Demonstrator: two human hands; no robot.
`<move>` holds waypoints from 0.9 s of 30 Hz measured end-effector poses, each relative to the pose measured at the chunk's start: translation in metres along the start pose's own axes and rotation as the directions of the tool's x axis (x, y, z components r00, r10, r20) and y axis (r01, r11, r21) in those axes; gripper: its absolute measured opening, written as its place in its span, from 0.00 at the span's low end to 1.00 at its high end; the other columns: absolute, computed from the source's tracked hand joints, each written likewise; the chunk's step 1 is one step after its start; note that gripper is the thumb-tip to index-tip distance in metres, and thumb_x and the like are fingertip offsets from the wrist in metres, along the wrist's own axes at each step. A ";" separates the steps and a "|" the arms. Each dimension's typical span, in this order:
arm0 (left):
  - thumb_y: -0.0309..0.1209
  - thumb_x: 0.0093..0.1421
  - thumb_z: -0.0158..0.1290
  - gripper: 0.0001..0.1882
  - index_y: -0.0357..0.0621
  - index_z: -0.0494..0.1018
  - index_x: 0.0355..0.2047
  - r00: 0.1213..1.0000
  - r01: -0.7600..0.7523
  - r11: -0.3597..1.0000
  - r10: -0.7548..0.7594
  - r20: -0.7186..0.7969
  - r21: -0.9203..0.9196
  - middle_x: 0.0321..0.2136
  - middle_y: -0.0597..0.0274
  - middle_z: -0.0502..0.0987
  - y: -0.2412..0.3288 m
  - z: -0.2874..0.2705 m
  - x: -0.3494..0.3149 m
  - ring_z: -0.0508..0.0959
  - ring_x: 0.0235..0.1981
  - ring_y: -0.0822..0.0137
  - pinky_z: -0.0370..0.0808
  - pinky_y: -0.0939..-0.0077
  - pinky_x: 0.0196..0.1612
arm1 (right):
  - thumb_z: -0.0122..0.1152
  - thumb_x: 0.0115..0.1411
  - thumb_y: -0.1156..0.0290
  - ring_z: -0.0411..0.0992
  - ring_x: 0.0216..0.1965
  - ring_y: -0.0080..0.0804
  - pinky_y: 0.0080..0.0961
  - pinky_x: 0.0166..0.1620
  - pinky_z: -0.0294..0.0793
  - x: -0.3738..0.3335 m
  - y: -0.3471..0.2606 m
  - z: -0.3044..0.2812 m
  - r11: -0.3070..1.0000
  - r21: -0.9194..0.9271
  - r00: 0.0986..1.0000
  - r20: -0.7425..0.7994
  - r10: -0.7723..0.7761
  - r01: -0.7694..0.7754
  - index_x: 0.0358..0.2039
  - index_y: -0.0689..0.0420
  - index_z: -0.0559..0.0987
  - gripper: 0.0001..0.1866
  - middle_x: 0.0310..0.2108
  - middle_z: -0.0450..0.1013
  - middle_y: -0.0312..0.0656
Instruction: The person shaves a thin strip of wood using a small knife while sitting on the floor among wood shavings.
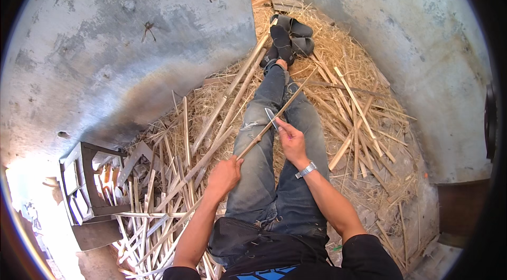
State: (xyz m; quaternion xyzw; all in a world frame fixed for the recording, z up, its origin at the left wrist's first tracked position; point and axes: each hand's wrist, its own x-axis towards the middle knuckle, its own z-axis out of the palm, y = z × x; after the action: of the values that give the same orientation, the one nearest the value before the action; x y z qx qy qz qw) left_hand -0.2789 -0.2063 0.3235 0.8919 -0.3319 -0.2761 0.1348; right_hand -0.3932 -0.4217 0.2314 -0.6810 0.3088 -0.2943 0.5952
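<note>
A long thin brown stick [292,99], perhaps a bamboo strip, slants across my outstretched legs. My left hand [224,176] is closed around its near end above my left thigh. In my right hand [292,145] is a small knife [271,117] with a pale metal blade. The blade lies across the stick near its middle, though I cannot tell whether it cuts in. Most of the knife's handle is hidden by my fingers. The stick's far end points up and right past my knees.
Cut wooden strips [153,211] are heaped to my left, and more strips [359,108] lie to my right on straw-like shavings [338,42]. Grey slippers [302,37] sit by my feet. Scuffed grey walls [127,32] rise on both sides. A dark metal frame [91,185] stands at left.
</note>
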 end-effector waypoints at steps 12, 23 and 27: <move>0.44 0.75 0.45 0.22 0.35 0.76 0.43 1.000 0.013 0.999 -0.011 0.029 -0.051 0.33 0.29 0.80 -0.003 0.001 0.004 0.80 0.40 0.29 0.76 0.38 0.45 | 0.58 0.73 0.72 0.61 0.24 0.12 0.16 0.28 0.63 -0.034 0.002 0.023 0.988 0.135 0.985 0.160 0.057 -0.079 0.59 0.55 0.82 0.16 0.26 0.72 0.26; 0.45 0.75 0.44 0.22 0.35 0.75 0.42 1.000 -0.023 0.997 0.022 -0.011 -0.070 0.32 0.28 0.80 -0.003 0.002 0.002 0.80 0.38 0.29 0.76 0.38 0.44 | 0.54 0.75 0.65 0.54 0.15 0.13 0.15 0.16 0.49 -0.014 -0.026 -0.007 0.511 0.453 0.675 0.588 0.445 -0.731 0.68 0.44 0.74 0.22 0.21 0.62 0.27; 0.44 0.76 0.44 0.22 0.36 0.75 0.43 0.999 -0.026 0.997 0.024 -0.037 -0.069 0.31 0.29 0.80 -0.006 0.007 0.002 0.80 0.37 0.29 0.76 0.37 0.44 | 0.56 0.74 0.68 0.58 0.18 0.12 0.16 0.19 0.55 -0.015 -0.024 0.000 0.792 0.363 0.852 0.391 0.348 -0.490 0.64 0.46 0.79 0.19 0.22 0.67 0.27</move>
State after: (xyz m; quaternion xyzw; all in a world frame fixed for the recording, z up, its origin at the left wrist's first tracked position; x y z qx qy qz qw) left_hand -0.2787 -0.2033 0.3144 0.8874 -0.3307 -0.2693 0.1751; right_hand -0.4014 -0.4077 0.2552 -0.4744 0.2820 -0.1081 0.8269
